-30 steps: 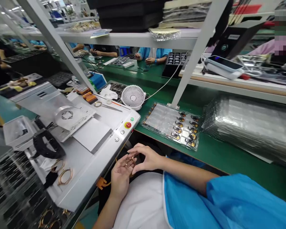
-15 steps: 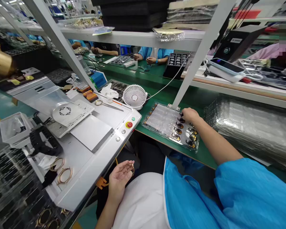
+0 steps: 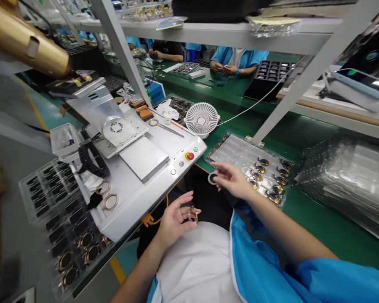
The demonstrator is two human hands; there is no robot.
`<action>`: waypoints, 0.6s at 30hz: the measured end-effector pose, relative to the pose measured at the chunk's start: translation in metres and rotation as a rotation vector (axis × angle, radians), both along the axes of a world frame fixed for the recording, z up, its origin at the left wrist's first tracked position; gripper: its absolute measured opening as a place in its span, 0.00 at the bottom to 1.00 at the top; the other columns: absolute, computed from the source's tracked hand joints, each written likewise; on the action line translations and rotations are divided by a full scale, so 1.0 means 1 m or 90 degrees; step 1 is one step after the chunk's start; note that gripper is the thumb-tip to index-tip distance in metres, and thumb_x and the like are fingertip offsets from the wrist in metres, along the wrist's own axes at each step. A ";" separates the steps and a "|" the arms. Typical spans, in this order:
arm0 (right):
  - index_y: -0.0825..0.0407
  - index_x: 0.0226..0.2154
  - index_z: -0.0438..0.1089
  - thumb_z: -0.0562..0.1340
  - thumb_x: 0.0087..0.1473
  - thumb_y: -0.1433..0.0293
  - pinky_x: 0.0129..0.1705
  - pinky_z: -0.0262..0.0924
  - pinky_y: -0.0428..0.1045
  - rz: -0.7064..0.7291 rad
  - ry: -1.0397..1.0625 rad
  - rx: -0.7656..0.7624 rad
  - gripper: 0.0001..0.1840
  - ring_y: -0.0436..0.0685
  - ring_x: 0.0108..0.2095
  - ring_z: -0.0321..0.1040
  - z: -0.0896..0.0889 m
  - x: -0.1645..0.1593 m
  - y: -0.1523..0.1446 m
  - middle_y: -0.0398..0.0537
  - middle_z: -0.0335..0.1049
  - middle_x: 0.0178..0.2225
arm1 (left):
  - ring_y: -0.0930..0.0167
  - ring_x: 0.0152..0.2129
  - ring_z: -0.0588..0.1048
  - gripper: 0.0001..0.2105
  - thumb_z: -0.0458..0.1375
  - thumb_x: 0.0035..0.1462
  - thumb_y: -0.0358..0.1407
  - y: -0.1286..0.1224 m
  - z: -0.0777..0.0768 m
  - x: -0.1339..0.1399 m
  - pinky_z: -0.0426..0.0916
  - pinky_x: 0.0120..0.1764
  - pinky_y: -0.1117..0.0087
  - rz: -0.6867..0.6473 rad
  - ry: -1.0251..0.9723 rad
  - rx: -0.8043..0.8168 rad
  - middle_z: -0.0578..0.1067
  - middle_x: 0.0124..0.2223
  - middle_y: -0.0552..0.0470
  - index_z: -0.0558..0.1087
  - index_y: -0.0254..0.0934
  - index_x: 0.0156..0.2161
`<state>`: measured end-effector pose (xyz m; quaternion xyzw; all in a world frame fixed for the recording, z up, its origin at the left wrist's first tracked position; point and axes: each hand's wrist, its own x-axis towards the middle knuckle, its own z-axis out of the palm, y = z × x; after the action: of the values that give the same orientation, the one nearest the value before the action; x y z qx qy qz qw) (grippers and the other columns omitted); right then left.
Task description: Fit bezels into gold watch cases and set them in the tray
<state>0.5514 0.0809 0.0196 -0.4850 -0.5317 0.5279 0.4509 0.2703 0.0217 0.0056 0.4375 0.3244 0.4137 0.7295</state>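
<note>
My left hand (image 3: 173, 223) is in front of my white shirt, palm up, its thumb and fingers closed around a gold watch case ring (image 3: 193, 216). To its upper right, my right hand (image 3: 235, 181) pinches a small round watch module (image 3: 212, 179), dark in the middle with a pale rim. A gap separates the two parts. Behind my right hand lies a clear plastic tray (image 3: 236, 150) with rows of round black-and-gold modules (image 3: 281, 181), partly covered by my wrist. Two more gold rings (image 3: 110, 202) rest on the white machine's corner at left.
The white machine (image 3: 154, 195) carries a red stop button (image 3: 189, 156) and tweezers (image 3: 170, 129). A white fan (image 3: 202, 120) stands behind it. Stacked clear trays (image 3: 353, 176) are at right, a shelf post (image 3: 290, 92) before them. Trays of watch parts (image 3: 69, 235) sit lower left. Co-workers sit across.
My right hand has come away from the tray toward my left hand, now with a round watch module in its fingers. My left hand has risen slightly with the ring. The view has turned left.
</note>
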 end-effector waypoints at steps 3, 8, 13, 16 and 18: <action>0.48 0.55 0.70 0.66 0.60 0.61 0.29 0.73 0.51 0.124 0.094 0.021 0.22 0.51 0.27 0.71 0.009 -0.061 -0.014 0.43 0.67 0.36 | 0.56 0.46 0.83 0.39 0.79 0.41 0.32 0.002 0.017 0.005 0.79 0.42 0.63 -0.037 -0.016 0.034 0.55 0.75 0.34 0.74 0.44 0.60; 0.48 0.49 0.78 0.62 0.64 0.71 0.31 0.70 0.48 0.074 -0.078 0.310 0.13 0.53 0.34 0.71 0.020 -0.088 -0.011 0.50 0.70 0.39 | 0.56 0.47 0.82 0.42 0.79 0.43 0.34 -0.002 0.022 -0.005 0.77 0.41 0.66 -0.006 -0.019 0.028 0.71 0.64 0.32 0.70 0.41 0.64; 0.50 0.40 0.78 0.60 0.66 0.74 0.31 0.71 0.46 0.105 -0.086 0.386 0.09 0.51 0.33 0.73 0.013 -0.089 -0.014 0.51 0.71 0.41 | 0.57 0.45 0.83 0.43 0.79 0.41 0.40 -0.010 0.015 -0.013 0.77 0.41 0.65 0.043 -0.067 0.003 0.72 0.63 0.39 0.70 0.47 0.63; 0.50 0.36 0.73 0.60 0.66 0.75 0.32 0.70 0.46 0.154 -0.110 0.401 0.08 0.51 0.34 0.73 0.013 -0.091 -0.014 0.51 0.71 0.42 | 0.57 0.44 0.83 0.41 0.79 0.41 0.44 -0.011 0.012 -0.016 0.76 0.41 0.66 0.060 -0.080 -0.046 0.78 0.56 0.38 0.73 0.41 0.62; 0.50 0.35 0.71 0.60 0.65 0.74 0.40 0.71 0.50 0.184 -0.139 0.430 0.06 0.55 0.41 0.73 0.016 -0.094 -0.006 0.53 0.70 0.43 | 0.58 0.43 0.83 0.41 0.79 0.41 0.44 -0.009 0.011 -0.018 0.75 0.42 0.66 0.081 -0.082 -0.071 0.82 0.48 0.40 0.74 0.36 0.61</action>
<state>0.4575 0.0754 0.0359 -0.2823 -0.7836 0.3265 0.4468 0.2519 0.0124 0.0170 0.3474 0.3267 0.4673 0.7445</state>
